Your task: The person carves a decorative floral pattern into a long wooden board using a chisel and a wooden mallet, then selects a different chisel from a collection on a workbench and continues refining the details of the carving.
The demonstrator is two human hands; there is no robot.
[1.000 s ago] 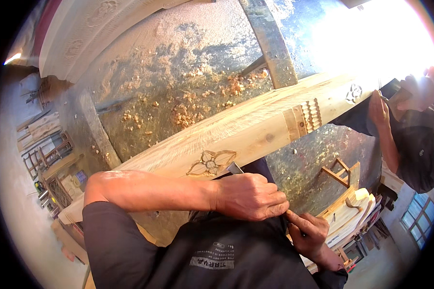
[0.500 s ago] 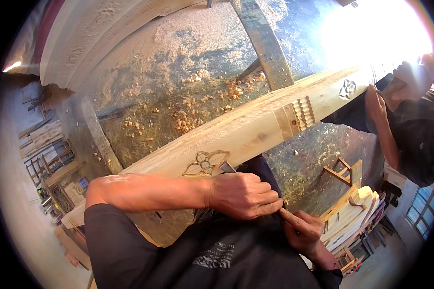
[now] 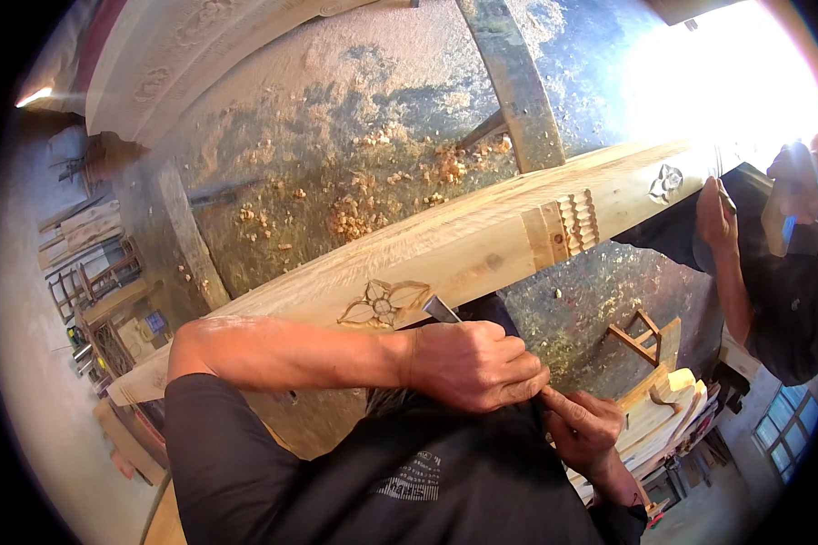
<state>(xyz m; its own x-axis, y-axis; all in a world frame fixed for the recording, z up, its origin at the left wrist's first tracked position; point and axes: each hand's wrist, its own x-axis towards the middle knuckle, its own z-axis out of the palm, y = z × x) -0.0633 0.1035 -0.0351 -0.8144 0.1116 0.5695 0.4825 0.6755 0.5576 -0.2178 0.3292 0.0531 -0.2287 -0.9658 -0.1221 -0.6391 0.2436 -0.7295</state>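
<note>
A long pale wooden beam (image 3: 482, 272) slants across in front of me, with a carved flower (image 3: 380, 303) on its near face. My left hand (image 3: 477, 366) is wrapped round a chisel, its fist covering most of the tool. The flat metal blade (image 3: 442, 310) juts out toward the beam, its edge beside the flower's right petal; whether it touches the wood I cannot tell. Close against the left fist, my right hand (image 3: 583, 429) has its fingers curled on the rear end of the chisel, where the handle is mostly hidden.
At the beam's far right a co-worker's hand (image 3: 718, 216) holds a thin tool against it. Wood shavings (image 3: 359, 218) litter the floor beyond. A trestle leg (image 3: 518, 91) stands behind the beam; a small wooden frame (image 3: 636, 336) and stacked carved boards (image 3: 668, 409) lie at right.
Both my hands and the chisel have shifted slightly right, and more of the blade shows, farther from the flower's centre. The co-worker's raised hand has come down a little. The view has shifted slightly.
</note>
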